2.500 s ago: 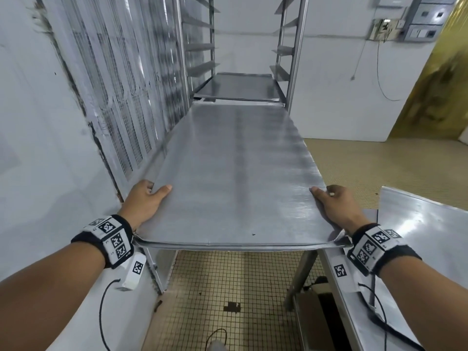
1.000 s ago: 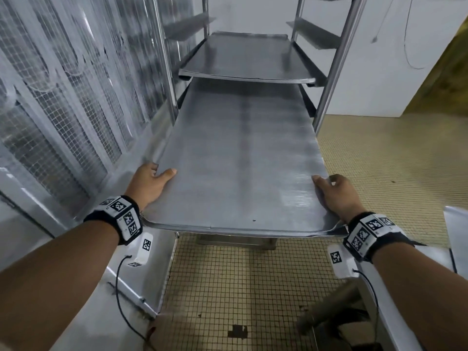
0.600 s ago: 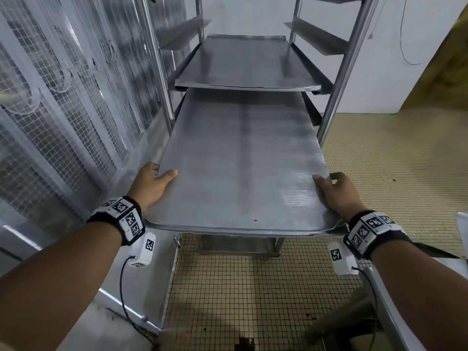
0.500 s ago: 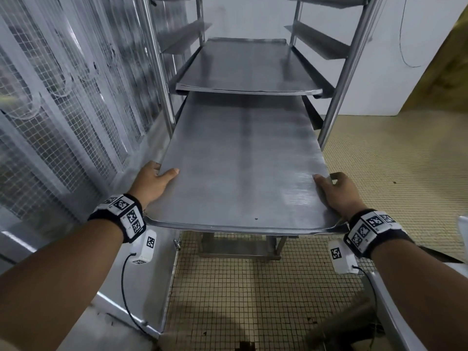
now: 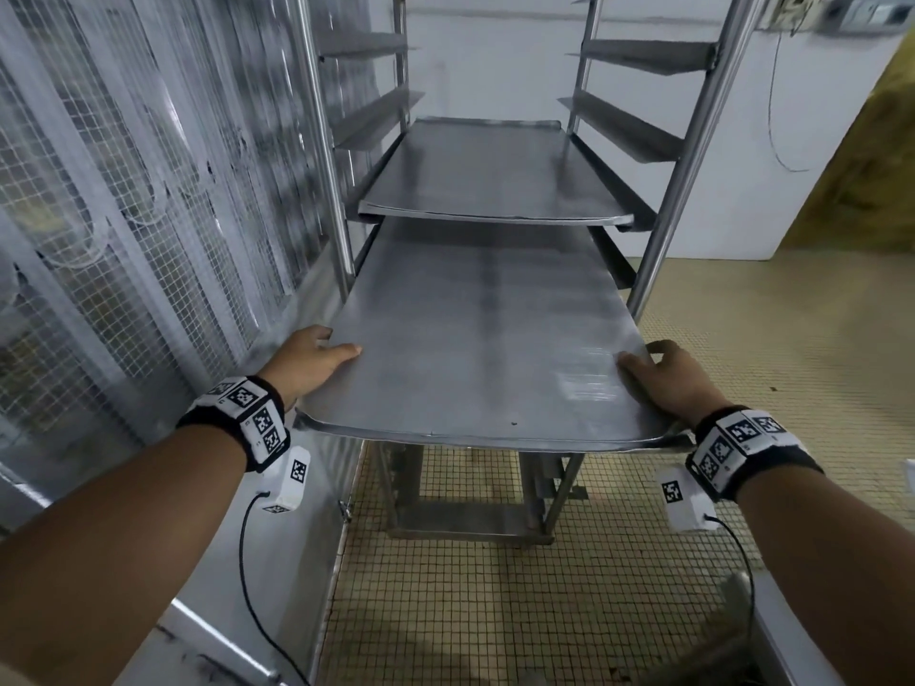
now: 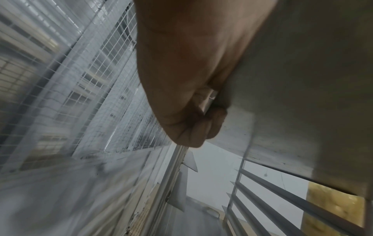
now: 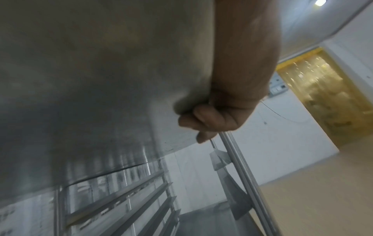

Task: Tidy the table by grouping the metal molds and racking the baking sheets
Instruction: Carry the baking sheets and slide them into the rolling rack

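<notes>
I hold a large flat metal baking sheet [image 5: 480, 339] level in front of me. My left hand [image 5: 309, 358] grips its left edge near the front corner, thumb on top. My right hand [image 5: 663, 373] grips the right edge the same way. From below, the left wrist view shows fingers [image 6: 193, 127] curled under the baking sheet [image 6: 302, 95], and the right wrist view shows fingers [image 7: 206, 123] curled under the baking sheet [image 7: 90, 79]. The sheet's far end lies between the posts of the steel rack [image 5: 693, 156], just below a second baking sheet [image 5: 490, 170] resting on its runners.
A wire-mesh wall [image 5: 124, 215] runs close along my left. Angled runners [image 5: 638, 56] line both sides of the rack above the loaded sheet. Tiled floor [image 5: 495, 586] lies below. A steel table edge [image 5: 792, 646] shows at bottom right. A yellow strip-curtain doorway [image 5: 866, 165] stands at the right.
I have stepped closer to the rack with the sheet. Its far end has gone in between the posts, under the sheet that sits on the runners. Both hands keep the same grip.
</notes>
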`<act>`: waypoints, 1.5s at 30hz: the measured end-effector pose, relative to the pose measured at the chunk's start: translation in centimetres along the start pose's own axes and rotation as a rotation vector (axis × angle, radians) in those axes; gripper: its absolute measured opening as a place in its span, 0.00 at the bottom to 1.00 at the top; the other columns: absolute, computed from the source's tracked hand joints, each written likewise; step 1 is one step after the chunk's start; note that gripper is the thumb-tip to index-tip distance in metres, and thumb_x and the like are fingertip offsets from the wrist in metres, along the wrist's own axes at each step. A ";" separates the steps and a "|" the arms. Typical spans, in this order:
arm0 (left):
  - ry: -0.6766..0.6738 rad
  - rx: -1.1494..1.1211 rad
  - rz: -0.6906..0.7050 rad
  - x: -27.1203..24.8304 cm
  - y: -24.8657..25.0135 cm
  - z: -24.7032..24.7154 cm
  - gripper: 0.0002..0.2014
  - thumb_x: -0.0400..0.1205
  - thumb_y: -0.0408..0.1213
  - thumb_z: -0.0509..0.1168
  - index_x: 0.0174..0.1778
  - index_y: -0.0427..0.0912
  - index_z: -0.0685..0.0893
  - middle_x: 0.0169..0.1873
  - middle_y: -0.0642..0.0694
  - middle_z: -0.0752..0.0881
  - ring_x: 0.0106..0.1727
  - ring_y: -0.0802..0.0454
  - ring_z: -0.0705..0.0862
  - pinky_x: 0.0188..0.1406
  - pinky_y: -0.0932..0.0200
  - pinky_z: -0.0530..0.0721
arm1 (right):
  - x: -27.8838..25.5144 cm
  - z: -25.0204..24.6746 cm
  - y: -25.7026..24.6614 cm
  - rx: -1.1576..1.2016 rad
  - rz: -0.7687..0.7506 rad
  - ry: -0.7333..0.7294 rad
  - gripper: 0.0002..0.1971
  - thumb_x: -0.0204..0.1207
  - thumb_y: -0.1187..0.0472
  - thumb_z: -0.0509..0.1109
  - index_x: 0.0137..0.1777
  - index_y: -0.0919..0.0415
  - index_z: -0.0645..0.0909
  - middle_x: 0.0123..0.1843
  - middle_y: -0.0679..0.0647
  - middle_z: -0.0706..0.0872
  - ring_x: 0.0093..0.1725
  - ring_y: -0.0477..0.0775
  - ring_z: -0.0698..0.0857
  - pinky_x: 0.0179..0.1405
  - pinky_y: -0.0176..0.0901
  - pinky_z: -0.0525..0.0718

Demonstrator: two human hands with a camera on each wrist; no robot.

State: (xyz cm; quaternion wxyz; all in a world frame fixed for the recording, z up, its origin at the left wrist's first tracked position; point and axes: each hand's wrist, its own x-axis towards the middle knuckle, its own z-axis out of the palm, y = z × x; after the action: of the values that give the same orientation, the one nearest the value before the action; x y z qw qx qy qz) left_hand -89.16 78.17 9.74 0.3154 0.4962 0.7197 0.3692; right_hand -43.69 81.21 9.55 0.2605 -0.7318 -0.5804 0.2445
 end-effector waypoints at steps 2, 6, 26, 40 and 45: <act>-0.011 0.023 0.030 -0.3 -0.1 -0.1 0.31 0.81 0.49 0.74 0.77 0.41 0.75 0.66 0.42 0.84 0.59 0.45 0.84 0.62 0.51 0.81 | -0.4 -0.3 -0.2 -0.041 -0.033 -0.022 0.39 0.77 0.30 0.67 0.79 0.57 0.70 0.70 0.64 0.84 0.61 0.65 0.85 0.62 0.56 0.83; -0.082 0.174 0.131 -0.7 0.4 -0.5 0.36 0.75 0.61 0.74 0.76 0.50 0.76 0.74 0.43 0.79 0.73 0.41 0.80 0.72 0.47 0.79 | -2.7 -1.1 -1.8 -0.159 -0.112 -0.164 0.58 0.55 0.10 0.56 0.83 0.44 0.65 0.82 0.62 0.65 0.75 0.74 0.74 0.71 0.72 0.78; -0.312 0.851 0.773 -6.7 4.3 2.9 0.34 0.77 0.63 0.71 0.78 0.54 0.79 0.79 0.55 0.75 0.80 0.58 0.69 0.76 0.58 0.65 | -7.0 2.0 -3.9 -0.471 -0.644 -0.261 0.41 0.66 0.23 0.69 0.80 0.37 0.74 0.84 0.42 0.70 0.81 0.49 0.70 0.78 0.56 0.72; 0.035 0.717 0.717 -0.8 2.0 8.0 0.25 0.86 0.58 0.56 0.67 0.47 0.88 0.68 0.47 0.87 0.71 0.43 0.81 0.74 0.40 0.70 | -1.3 6.1 -5.1 -0.470 -0.638 0.048 0.22 0.88 0.39 0.54 0.74 0.44 0.79 0.80 0.48 0.76 0.83 0.54 0.69 0.81 0.68 0.54; 0.057 0.719 0.672 2.6 2.5 9.3 0.31 0.84 0.65 0.48 0.72 0.53 0.84 0.74 0.49 0.81 0.78 0.45 0.75 0.78 0.40 0.61 | 2.5 7.0 -5.3 -0.496 -0.657 0.074 0.26 0.85 0.36 0.56 0.78 0.46 0.76 0.83 0.48 0.73 0.84 0.57 0.66 0.81 0.69 0.55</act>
State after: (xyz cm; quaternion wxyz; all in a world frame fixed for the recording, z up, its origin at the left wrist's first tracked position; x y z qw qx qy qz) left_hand -81.10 83.29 6.69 -0.0324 0.7680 0.6101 0.1921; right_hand -51.62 85.35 7.65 0.1611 -0.5563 -0.8148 -0.0255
